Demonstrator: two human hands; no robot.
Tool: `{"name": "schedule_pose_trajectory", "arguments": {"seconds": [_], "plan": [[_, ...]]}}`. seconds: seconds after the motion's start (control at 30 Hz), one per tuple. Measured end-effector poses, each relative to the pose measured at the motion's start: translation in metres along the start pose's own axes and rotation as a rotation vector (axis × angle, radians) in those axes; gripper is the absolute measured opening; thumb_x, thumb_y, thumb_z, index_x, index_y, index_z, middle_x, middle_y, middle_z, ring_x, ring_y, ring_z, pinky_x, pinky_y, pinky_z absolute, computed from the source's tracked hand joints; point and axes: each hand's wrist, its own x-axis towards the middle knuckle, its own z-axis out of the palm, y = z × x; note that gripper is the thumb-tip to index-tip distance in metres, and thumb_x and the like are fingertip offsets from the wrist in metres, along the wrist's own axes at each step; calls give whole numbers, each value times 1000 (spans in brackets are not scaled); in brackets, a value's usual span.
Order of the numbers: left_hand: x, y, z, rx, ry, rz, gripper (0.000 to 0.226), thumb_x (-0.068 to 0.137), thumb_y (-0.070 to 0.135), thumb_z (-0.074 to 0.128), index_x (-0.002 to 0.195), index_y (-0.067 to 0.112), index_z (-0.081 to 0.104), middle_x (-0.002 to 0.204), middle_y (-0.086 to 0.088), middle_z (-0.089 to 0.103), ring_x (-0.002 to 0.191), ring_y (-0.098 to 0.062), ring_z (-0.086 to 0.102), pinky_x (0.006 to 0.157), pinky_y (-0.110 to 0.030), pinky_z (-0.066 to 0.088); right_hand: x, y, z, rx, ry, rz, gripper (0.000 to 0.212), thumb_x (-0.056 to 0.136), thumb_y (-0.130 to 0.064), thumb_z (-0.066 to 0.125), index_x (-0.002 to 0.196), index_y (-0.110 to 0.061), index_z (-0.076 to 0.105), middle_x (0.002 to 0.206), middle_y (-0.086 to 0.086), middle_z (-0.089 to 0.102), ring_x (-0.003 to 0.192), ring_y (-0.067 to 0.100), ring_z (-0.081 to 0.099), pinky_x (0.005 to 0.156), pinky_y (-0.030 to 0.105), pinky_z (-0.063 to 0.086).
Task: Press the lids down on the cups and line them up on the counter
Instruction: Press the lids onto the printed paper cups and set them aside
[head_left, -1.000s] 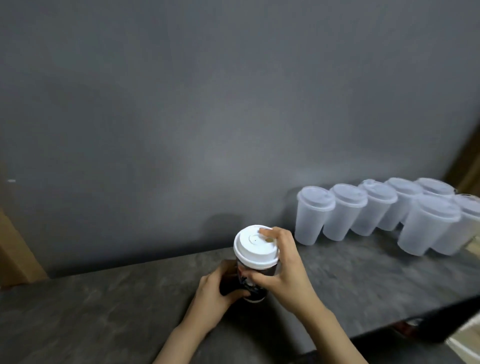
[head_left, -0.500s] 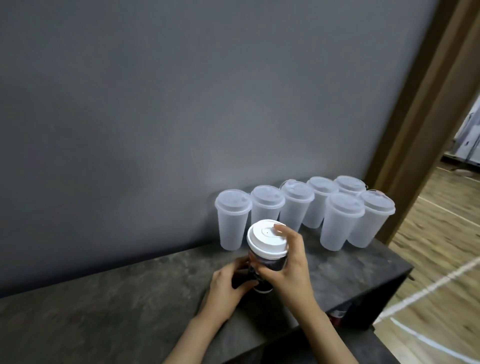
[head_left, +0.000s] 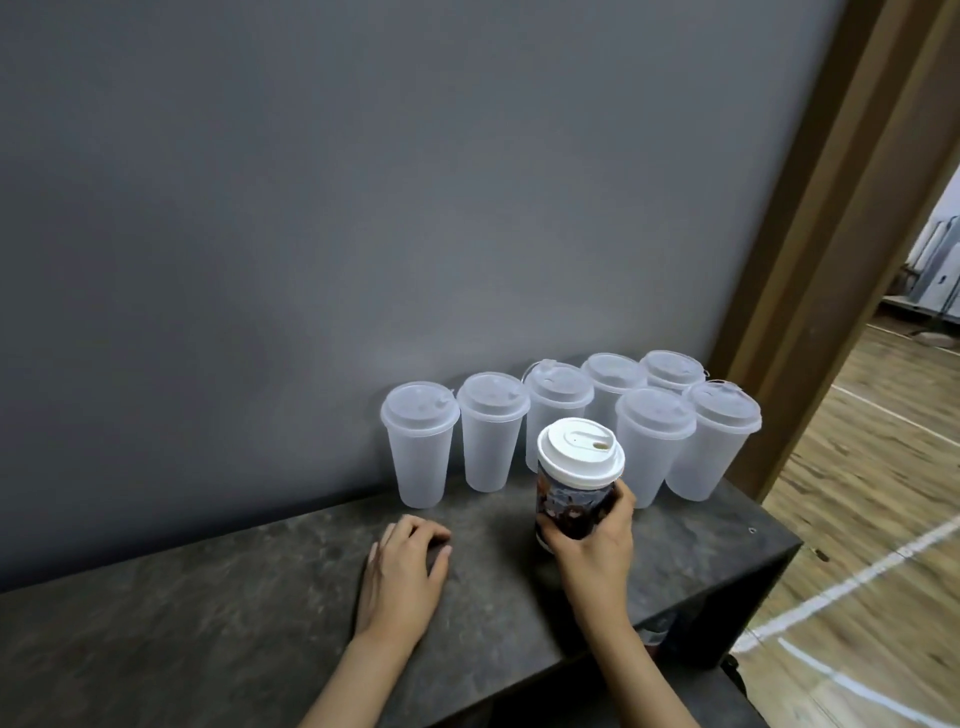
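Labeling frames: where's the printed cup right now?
Head view, right of centre: the printed cup sits in the right hand, in front of the clear lidded cups by the wall.

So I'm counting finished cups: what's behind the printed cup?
Behind the printed cup, held by the right hand, stand translucent lidded cups against the wall. It hides part of the middle ones.

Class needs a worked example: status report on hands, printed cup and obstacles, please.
Right hand grips printed cup, white lid on. Left hand loose on counter, holds nothing. Seven lidded clear cups crowd the wall behind.
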Motion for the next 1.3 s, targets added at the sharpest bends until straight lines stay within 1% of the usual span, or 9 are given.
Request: {"name": "schedule_pose_trajectory", "arguments": {"seconds": [0.07,0.27,0.43,0.77,0.93,1.0,1.07,1.13,1.3], "plan": [[-1,0,1,1,12,5,11,91,28,63,101,27,68,100,15,56,99,-8,51,93,-28,40,3,8,0,-29,19,41,83,64,-7,89,131,-14,42,127,5,55,118,28,55,99,44,47],[2,0,0,-6,16,-16,9,90,27,63,99,27,67,100,14,55,99,-7,52,95,-28,40,19,15,0,-67,59,84,71,66,-3,88,124,-6,47,116,6,52,110,28,53,94,38,44],[1,0,1,3,22,-11,9,92,28,61,100,28,65,101,16,54,100,-6,51,96,-27,39,21,17,1,-93,48,91,68,70,-2,86,126,-2,47,120,15,55,113,31,53,96,41,45],[-1,-1,0,-7,34,3,9,92,27,61,99,27,65,101,15,54,100,-6,50,96,-28,40,19,12,1,-144,10,135,72,71,-4,86,132,-2,46,127,17,54,120,33,52,101,43,44],[-2,0,-2,-15,43,-4,7,90,20,62,95,23,66,97,14,54,97,-7,50,91,-28,44,9,5,-3,-179,43,117,73,68,3,85,128,4,45,125,20,46,114,31,48,95,28,37],[-3,3,-4,-17,79,-17,9,87,13,63,89,21,67,94,12,54,93,-9,51,86,-29,46,3,0,-5,-248,100,115,64,68,5,80,122,4,46,121,21,44,111,36,47,95,35,36],[-5,4,-6,-26,131,-38,14,84,5,64,84,19,67,90,11,55,88,-10,51,81,-29,47,-5,-5,-7,-375,183,73,48,68,7,72,109,2,49,110,20,47,105,42,50,95,47,37],[-7,3,-9,-57,160,-55,19,83,0,62,84,18,68,90,12,55,88,-9,50,80,-28,47,-13,-13,-8,-435,196,-42,37,64,12,67,95,-2,51,98,17,48,94,42,52,86,49,41],[-23,-8,-28,-165,261,-139,31,82,-6,60,88,23,69,92,16,54,92,-3,51,79,-9,36,-44,-28,13,-472,-173,-402,33,61,14,69,80,-8,53,88,8,48,77,30,51,70,41,47]]}}
